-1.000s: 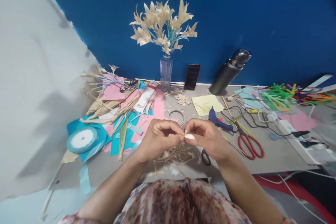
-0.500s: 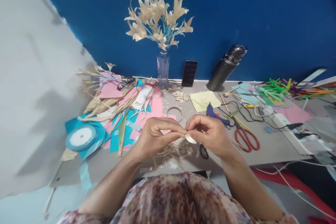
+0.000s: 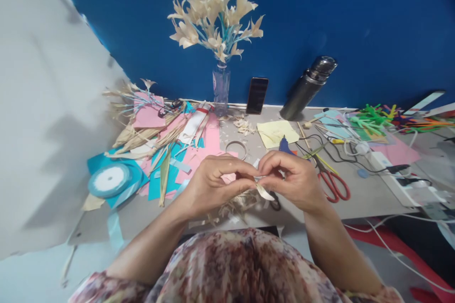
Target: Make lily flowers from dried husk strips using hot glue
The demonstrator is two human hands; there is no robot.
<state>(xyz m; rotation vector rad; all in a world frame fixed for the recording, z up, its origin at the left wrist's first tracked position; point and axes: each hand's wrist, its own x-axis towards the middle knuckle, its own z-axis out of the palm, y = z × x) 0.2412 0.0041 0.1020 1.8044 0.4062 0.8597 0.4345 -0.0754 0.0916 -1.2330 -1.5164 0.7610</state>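
Observation:
A small cream petal-shaped piece of husk hangs from between my fingertips over the front of the table. My left hand pinches its upper end from the left, thumb and forefinger pressed together. From the right, my right hand pinches at the same spot, so the fingertips of both hands meet. The piece's top end is hidden by the fingers. Below lies a pile of husk scraps. Just beyond the hands are a roll of tape and a blue glue gun, partly covered by my right hand.
Husk flowers stand in a clear bottle. Behind are a phone and a leaning flask. Red-handled scissors and a power strip lie right; a ribbon spool and coloured paper lie left.
Both hands have shifted slightly right with the husk piece, still pinching it together. My right hand now covers more of the glue gun. The view has tilted a little.

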